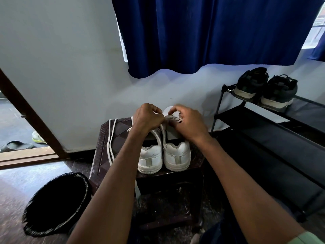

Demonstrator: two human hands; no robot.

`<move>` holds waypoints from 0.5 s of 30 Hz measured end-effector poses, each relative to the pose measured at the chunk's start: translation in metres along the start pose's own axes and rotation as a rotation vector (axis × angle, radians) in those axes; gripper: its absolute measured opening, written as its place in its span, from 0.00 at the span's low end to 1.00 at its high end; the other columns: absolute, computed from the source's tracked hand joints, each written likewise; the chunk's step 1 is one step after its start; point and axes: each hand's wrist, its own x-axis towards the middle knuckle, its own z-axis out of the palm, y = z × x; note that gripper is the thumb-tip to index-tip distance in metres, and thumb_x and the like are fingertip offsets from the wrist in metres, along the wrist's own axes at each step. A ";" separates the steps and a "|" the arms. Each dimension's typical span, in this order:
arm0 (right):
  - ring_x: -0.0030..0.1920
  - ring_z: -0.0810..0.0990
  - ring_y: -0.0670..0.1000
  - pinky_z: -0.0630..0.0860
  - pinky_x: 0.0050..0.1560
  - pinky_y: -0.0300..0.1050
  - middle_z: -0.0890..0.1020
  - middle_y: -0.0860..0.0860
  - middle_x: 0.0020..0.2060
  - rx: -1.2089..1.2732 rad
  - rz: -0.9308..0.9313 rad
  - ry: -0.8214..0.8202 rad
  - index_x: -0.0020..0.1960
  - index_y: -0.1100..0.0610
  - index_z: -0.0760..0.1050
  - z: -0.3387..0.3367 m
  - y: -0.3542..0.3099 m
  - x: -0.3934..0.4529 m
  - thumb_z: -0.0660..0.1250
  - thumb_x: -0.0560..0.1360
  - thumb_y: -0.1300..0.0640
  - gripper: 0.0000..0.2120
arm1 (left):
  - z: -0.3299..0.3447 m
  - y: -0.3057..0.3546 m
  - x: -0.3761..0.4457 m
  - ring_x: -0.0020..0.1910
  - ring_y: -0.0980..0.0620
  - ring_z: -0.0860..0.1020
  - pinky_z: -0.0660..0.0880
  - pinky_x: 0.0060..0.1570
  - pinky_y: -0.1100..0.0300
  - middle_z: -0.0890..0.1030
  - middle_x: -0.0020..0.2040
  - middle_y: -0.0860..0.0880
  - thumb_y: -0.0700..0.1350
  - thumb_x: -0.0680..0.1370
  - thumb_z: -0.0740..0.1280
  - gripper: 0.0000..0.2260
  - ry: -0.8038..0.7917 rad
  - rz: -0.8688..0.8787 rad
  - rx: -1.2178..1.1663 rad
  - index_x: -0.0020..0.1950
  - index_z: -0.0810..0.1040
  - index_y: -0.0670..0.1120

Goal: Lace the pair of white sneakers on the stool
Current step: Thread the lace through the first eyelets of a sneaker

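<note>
Two white sneakers (164, 154) side by side on a dark brown stool (105, 148), heels toward the camera, touching or nearly so. Left hand (146, 118) and right hand (190, 122) both raised over the tongue area of the right-hand sneaker (176, 154), fingers curled and pinching a white lace (168, 117) stretched between them at the eyelets. Exact eyelet not discernible; fingertips slightly blurred. Left-hand sneaker (151, 157) partly hidden under the left forearm. A second, loose lace (111, 141) lying in two long strands across the left part of the stool top, just beside the left-hand sneaker. Black-lined bin (56, 203) on the floor near the stool's left front corner. Black shoe rack (274, 131) to the right, carrying a pair of dark shoes (267, 88) on its top shelf. Blue curtain (211, 32) above, against a pale wall. Open doorway at far left with footwear (17, 145) on the ground outside.
</note>
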 end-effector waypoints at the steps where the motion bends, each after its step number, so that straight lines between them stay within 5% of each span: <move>1: 0.36 0.81 0.47 0.75 0.37 0.44 0.83 0.47 0.32 -0.070 -0.002 -0.021 0.49 0.46 0.84 0.003 0.002 0.001 0.74 0.72 0.41 0.10 | 0.000 0.000 0.000 0.50 0.49 0.82 0.73 0.47 0.61 0.83 0.45 0.51 0.43 0.71 0.72 0.05 0.001 0.002 -0.002 0.44 0.82 0.54; 4: 0.40 0.85 0.50 0.78 0.41 0.44 0.88 0.48 0.39 0.061 0.044 0.010 0.46 0.47 0.88 0.008 0.005 0.000 0.77 0.71 0.44 0.08 | 0.000 -0.001 0.000 0.52 0.48 0.82 0.77 0.50 0.58 0.84 0.47 0.51 0.44 0.71 0.73 0.06 -0.001 0.012 -0.007 0.44 0.81 0.54; 6: 0.40 0.84 0.43 0.77 0.43 0.41 0.87 0.45 0.38 0.429 0.153 0.067 0.39 0.50 0.86 0.012 0.003 0.000 0.78 0.73 0.53 0.05 | 0.000 -0.001 0.000 0.51 0.48 0.82 0.79 0.53 0.56 0.85 0.48 0.50 0.45 0.71 0.74 0.05 -0.003 0.011 -0.010 0.42 0.80 0.55; 9: 0.46 0.83 0.51 0.80 0.50 0.48 0.87 0.53 0.48 1.055 0.316 0.089 0.41 0.58 0.79 0.010 0.000 0.005 0.71 0.79 0.60 0.09 | 0.000 0.000 0.000 0.50 0.48 0.83 0.78 0.51 0.57 0.86 0.47 0.50 0.44 0.70 0.73 0.06 -0.007 -0.002 -0.008 0.42 0.80 0.55; 11: 0.43 0.82 0.53 0.80 0.45 0.47 0.86 0.54 0.45 1.255 0.358 0.081 0.42 0.57 0.74 0.004 -0.005 0.007 0.65 0.83 0.60 0.11 | 0.000 0.001 -0.001 0.50 0.48 0.82 0.77 0.49 0.58 0.86 0.47 0.50 0.44 0.70 0.72 0.06 -0.004 -0.008 0.004 0.42 0.80 0.55; 13: 0.31 0.73 0.48 0.73 0.34 0.42 0.77 0.49 0.32 1.245 0.377 0.131 0.40 0.56 0.71 -0.002 -0.009 0.007 0.62 0.85 0.59 0.14 | 0.000 0.001 -0.001 0.51 0.48 0.82 0.77 0.50 0.58 0.86 0.48 0.50 0.44 0.70 0.72 0.06 -0.007 -0.012 0.006 0.43 0.81 0.55; 15: 0.30 0.69 0.45 0.68 0.33 0.39 0.72 0.45 0.30 0.889 0.283 0.174 0.40 0.57 0.70 -0.002 -0.007 0.005 0.65 0.84 0.54 0.14 | 0.000 0.001 -0.001 0.51 0.48 0.83 0.79 0.52 0.56 0.86 0.48 0.50 0.45 0.70 0.72 0.07 -0.007 -0.015 0.010 0.45 0.82 0.55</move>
